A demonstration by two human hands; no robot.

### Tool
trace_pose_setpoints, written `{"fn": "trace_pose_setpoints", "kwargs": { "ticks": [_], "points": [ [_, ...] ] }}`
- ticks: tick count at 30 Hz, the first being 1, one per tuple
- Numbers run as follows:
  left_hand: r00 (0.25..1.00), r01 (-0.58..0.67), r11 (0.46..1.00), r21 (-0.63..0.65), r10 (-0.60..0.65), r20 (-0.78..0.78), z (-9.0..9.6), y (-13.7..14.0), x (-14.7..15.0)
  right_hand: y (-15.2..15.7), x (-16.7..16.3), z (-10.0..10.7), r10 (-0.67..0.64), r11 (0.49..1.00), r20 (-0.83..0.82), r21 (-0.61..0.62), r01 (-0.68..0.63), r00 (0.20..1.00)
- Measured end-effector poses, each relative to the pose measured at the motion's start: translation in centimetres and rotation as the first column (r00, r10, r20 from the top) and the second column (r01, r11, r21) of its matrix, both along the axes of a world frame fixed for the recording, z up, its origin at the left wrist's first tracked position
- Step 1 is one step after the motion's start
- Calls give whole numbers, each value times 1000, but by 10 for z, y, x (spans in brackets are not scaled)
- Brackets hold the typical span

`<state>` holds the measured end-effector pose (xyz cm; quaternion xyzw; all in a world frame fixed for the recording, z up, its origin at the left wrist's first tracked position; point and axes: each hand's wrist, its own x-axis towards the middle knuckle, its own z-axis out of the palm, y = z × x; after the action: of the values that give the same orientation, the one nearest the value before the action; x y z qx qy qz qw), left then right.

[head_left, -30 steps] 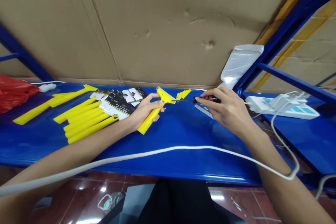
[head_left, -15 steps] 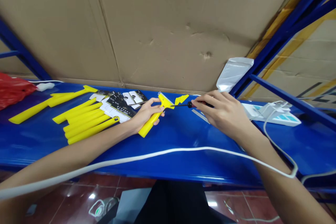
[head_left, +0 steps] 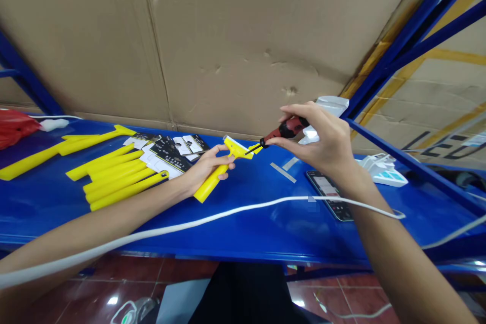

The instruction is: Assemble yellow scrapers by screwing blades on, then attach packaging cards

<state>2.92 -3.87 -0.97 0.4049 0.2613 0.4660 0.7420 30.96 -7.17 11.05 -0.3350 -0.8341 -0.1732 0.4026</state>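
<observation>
The left hand (head_left: 208, 168) grips a smooth, T-headed yellow scraper (head_left: 211, 182); the right hand (head_left: 322, 136) pinches a thin-shafted screwdriver (head_left: 287, 128); a white cable (head_left: 152, 233) crosses in front.

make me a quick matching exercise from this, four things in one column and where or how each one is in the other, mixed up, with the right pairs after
Things
1. screwdriver
2. yellow tool at the screwdriver's tip
3. phone
4. red plastic bag

Places and states
A. lying screen up on the blue shelf
B. held in the left hand
C. at the left edge of the picture
D. held in the right hand

Right pairs
1-D
2-B
3-A
4-C
</observation>
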Motion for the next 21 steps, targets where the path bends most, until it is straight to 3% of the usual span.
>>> {"fn": "trace_pose_setpoints", "kwargs": {
  "ticks": [3, 6, 10, 12, 16, 21],
  "points": [
    [1000, 1, 999, -44, 0, 12, 0, -2, 1, 9, -5, -7, 12, 1000, -42, -7, -12, 999],
    [1000, -6, 997, -79, 5, -9, -3, -2, 2, 14, -6, -12, 88, 987, -70, -125, -96, 994],
    [1000, -7, 995, -98, 5, -21, -9, -2, 3, 17, -2, -20, 235, 909, -209, -299, -290, 949],
    [999, -11, 995, -100, 7, -39, -9, -3, 3, 17, 0, -27, 266, 886, -319, -292, -361, 910],
    [996, -11, 995, -95, 3, -86, -4, -7, 2, 16, 0, -44, 223, 935, -433, -158, -317, 874],
    [992, -12, 995, -103, -1, -130, -2, -11, 2, 16, -4, -61, 161, 941, -409, -211, -265, 898]
  ]
}}
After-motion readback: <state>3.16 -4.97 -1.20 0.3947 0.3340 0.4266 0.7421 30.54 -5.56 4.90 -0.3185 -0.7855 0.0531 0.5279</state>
